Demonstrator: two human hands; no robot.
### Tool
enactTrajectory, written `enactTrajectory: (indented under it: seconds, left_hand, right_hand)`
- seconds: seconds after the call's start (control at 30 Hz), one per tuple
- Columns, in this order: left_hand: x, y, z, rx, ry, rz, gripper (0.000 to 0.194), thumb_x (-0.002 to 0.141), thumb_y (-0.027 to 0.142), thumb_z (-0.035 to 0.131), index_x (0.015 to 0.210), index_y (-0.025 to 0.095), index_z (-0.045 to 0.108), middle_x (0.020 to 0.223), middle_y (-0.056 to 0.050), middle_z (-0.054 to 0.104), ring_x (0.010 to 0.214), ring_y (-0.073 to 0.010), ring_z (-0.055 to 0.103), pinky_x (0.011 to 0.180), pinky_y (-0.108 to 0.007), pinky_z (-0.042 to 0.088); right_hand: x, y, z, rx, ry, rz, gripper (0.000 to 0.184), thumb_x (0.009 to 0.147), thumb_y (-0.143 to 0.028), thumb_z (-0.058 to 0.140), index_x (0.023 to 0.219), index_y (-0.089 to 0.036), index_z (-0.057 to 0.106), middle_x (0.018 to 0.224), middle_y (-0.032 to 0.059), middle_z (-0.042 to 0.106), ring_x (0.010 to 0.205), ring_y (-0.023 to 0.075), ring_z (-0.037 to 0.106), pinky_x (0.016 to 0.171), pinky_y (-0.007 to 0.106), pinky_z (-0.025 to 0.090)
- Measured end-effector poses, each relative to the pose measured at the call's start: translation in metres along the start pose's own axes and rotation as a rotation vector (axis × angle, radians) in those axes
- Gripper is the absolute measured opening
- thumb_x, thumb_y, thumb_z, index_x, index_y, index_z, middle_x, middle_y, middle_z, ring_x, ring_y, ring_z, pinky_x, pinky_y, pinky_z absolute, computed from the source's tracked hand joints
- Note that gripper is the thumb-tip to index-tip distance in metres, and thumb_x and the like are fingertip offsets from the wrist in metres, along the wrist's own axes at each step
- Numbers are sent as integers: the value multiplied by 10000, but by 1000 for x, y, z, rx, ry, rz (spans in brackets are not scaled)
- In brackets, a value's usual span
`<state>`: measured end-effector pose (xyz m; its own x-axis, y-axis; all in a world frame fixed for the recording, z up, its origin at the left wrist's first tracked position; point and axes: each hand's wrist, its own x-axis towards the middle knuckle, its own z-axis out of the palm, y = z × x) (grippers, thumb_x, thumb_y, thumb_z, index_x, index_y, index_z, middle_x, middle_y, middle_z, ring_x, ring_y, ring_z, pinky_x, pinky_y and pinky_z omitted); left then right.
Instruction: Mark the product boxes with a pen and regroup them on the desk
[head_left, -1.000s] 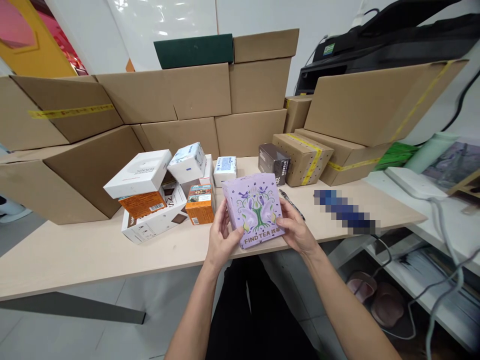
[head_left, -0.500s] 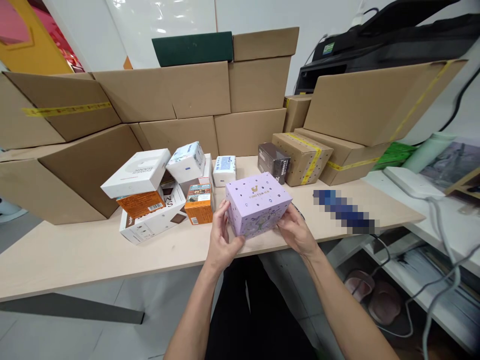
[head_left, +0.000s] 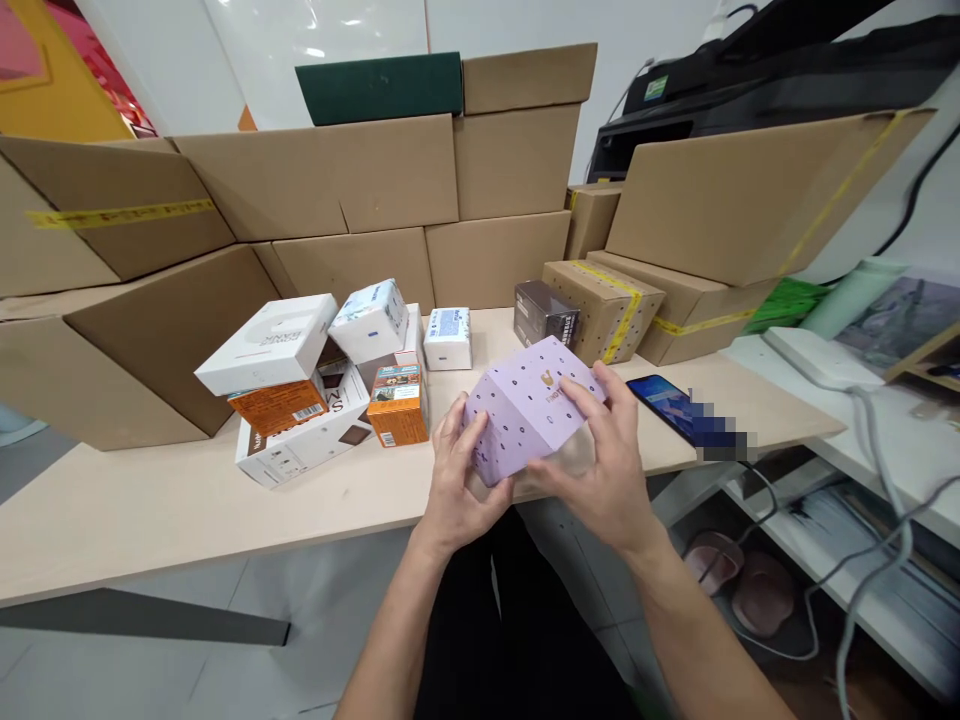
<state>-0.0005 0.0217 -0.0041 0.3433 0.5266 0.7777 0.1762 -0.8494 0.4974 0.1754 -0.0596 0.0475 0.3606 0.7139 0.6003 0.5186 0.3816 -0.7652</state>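
Between my two hands, over the front edge of the table, is a lilac tea box [head_left: 517, 410] with small dark marks and gold lettering on its top. My left hand [head_left: 461, 475] grips its left side, fingers on the dotted face and thumb along the lower edge. My right hand [head_left: 604, 465] holds the right side, with fingers across the lettered top and thumb at the lower front edge. The box is tilted. Left of it stands an orange box [head_left: 399, 405], apart from my left hand. Behind it are a small white packet [head_left: 448, 340] and a dark brown box [head_left: 545, 315].
At left, a white power bank box [head_left: 270, 345] rests on an orange box [head_left: 277, 408] and a white carton [head_left: 307, 430]. Large cardboard boxes [head_left: 397, 175] wall the table's [head_left: 187, 510] back. A phone [head_left: 664, 402] with a cable lies at right, near taped cartons [head_left: 606, 300].
The tea box has been turned and tilted, so a dotted side now faces me. My right hand has moved from its lower right corner up onto the top.
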Motion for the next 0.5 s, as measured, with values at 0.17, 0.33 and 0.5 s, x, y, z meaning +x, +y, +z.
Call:
enactTrajectory:
  seconds: [0.17, 0.33, 0.5]
  left_hand:
    - [0, -2, 4, -129, 32, -198, 1164, 683, 363, 860, 1572, 357, 108, 1665, -136, 96, 1527, -382, 155, 1196, -588, 252]
    - [0, -7, 9, -390, -62, -423, 1227, 694, 367, 861, 1580, 340, 12, 1588, -147, 323, 1459, -327, 347, 1191, -547, 306]
    - [1, -7, 6, -456, -2, -424, 867, 807, 357, 764, 1538, 314, 300, 1596, -109, 342, 1454, -305, 367, 1174, -479, 371]
  right_hand:
    - [9, 14, 3, 49, 278, 22, 492, 783, -430, 707, 1242, -282, 608, 1419, 107, 464, 1347, 339, 442, 1119, 518, 382]
    - [21, 39, 13, 476, 379, 330, 456, 839, -525, 598, 1199, -246, 575, 1196, 88, 657, 1117, 284, 626, 915, 445, 535]
    - [15, 56, 22, 558, 167, 429, 502, 897, -608, 475, 1262, -267, 527, 1274, 74, 653, 1176, 266, 609, 876, 398, 550]
